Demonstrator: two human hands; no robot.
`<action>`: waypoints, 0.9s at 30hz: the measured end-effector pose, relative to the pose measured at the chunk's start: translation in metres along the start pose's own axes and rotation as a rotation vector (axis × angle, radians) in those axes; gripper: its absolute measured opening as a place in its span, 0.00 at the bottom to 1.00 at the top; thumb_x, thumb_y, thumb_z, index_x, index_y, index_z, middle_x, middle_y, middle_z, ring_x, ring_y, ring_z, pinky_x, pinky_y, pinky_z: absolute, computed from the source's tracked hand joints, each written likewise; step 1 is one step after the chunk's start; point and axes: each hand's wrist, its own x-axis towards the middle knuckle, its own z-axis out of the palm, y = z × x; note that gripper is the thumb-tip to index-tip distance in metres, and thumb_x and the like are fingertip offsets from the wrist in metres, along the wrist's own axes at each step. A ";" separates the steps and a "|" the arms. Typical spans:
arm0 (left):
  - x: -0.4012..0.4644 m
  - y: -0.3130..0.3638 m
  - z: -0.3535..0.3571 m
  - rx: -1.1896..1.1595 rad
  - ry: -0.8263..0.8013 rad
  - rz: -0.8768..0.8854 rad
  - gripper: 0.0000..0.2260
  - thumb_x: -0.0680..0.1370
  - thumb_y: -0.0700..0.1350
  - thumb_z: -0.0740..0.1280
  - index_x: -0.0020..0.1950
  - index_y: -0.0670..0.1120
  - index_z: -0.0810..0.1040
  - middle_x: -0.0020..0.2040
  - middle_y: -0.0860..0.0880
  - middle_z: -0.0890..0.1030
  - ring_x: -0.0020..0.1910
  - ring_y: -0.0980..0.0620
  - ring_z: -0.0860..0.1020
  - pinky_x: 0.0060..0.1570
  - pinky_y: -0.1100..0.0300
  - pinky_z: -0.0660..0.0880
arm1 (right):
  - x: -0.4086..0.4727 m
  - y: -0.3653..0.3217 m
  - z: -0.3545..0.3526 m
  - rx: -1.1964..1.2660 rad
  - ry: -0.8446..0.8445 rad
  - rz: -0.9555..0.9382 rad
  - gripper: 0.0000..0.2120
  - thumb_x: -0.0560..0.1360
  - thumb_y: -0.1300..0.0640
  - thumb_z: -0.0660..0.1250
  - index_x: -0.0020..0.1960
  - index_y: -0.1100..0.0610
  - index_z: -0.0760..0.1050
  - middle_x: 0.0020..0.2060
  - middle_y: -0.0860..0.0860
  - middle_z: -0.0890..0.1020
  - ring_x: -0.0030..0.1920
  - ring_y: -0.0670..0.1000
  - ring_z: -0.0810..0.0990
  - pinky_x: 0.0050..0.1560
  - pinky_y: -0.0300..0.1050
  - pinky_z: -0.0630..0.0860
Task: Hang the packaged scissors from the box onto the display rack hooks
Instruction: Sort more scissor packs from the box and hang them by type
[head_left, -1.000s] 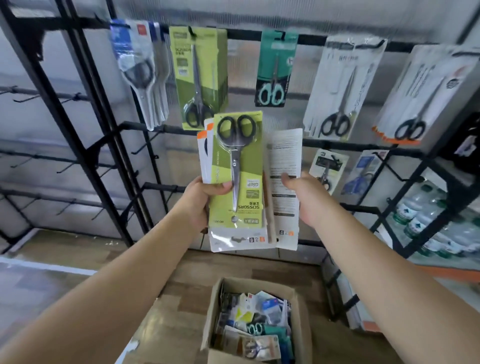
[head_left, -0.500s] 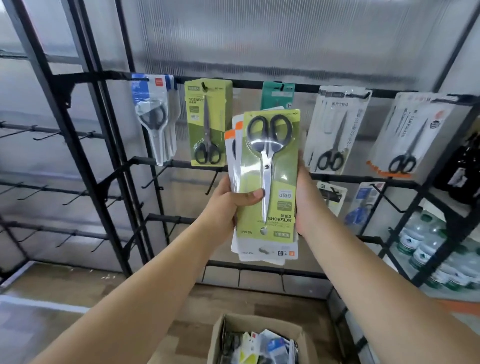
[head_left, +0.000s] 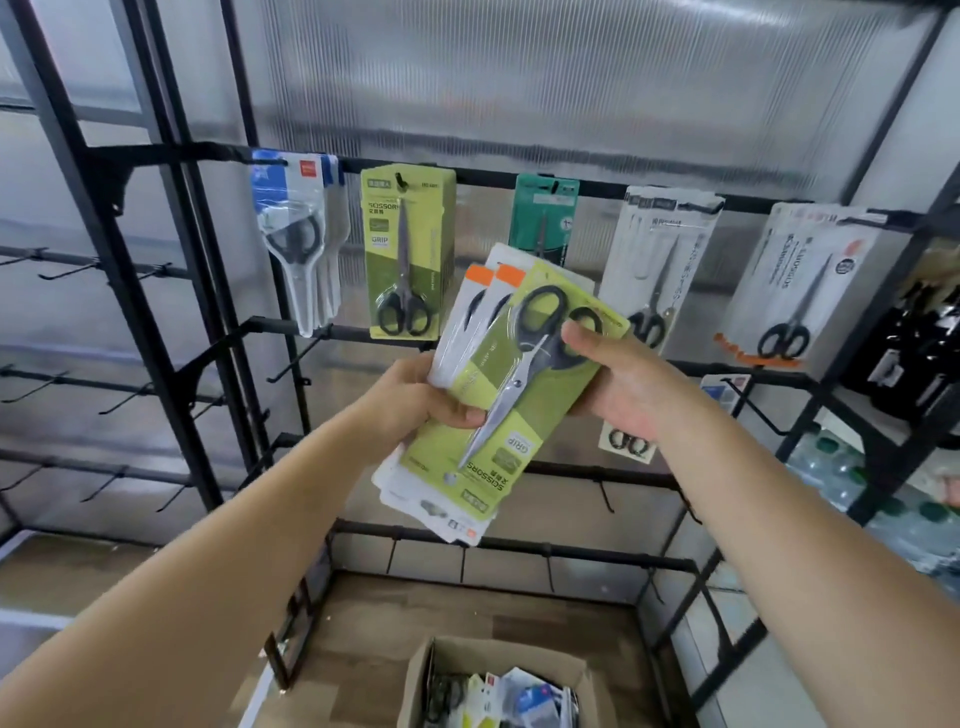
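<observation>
My left hand (head_left: 415, 402) grips a fanned stack of scissor packs (head_left: 467, 343), upside down and tilted right. The front one is a green pack (head_left: 540, 410) with black-handled scissors. My right hand (head_left: 626, 387) pinches that green pack at its handle end, thumb on the front. On the black rack's top bar (head_left: 488, 174) hang blue-white packs (head_left: 298, 244), a matching green pack (head_left: 408, 254), a teal pack (head_left: 545, 213) and white packs (head_left: 662, 260), with more white packs (head_left: 810, 286) further right. The cardboard box (head_left: 498, 686) stands on the floor below.
Bare black hooks (head_left: 124, 397) stick out from the lower bars at left. A lower right hook carries small packs (head_left: 628, 444). Bottles (head_left: 831, 462) fill a shelf at far right. The floor is wood planks.
The stack has tilted to the right. My right hand came from behind the stack to pinch the green pack's handle end. The view tipped further up, and the box sank lower in it.
</observation>
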 end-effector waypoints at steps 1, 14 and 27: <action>0.001 0.003 -0.002 0.035 -0.007 0.001 0.21 0.58 0.32 0.73 0.50 0.41 0.78 0.44 0.44 0.85 0.44 0.43 0.84 0.40 0.53 0.81 | 0.001 0.003 0.000 0.001 0.015 -0.005 0.47 0.52 0.50 0.82 0.67 0.62 0.69 0.56 0.62 0.79 0.54 0.61 0.79 0.51 0.62 0.77; 0.003 0.006 0.021 0.622 0.281 -0.028 0.52 0.57 0.74 0.62 0.77 0.52 0.56 0.54 0.51 0.75 0.42 0.61 0.75 0.33 0.66 0.70 | 0.008 0.048 -0.021 0.410 0.511 -0.005 0.13 0.73 0.57 0.68 0.57 0.54 0.75 0.47 0.53 0.83 0.44 0.52 0.82 0.37 0.45 0.78; -0.006 -0.003 0.054 0.717 0.197 -0.175 0.47 0.59 0.79 0.52 0.75 0.62 0.57 0.73 0.45 0.64 0.73 0.40 0.60 0.70 0.39 0.59 | 0.000 0.065 -0.010 0.476 0.766 0.099 0.30 0.69 0.54 0.73 0.67 0.53 0.66 0.58 0.56 0.78 0.53 0.57 0.79 0.40 0.49 0.78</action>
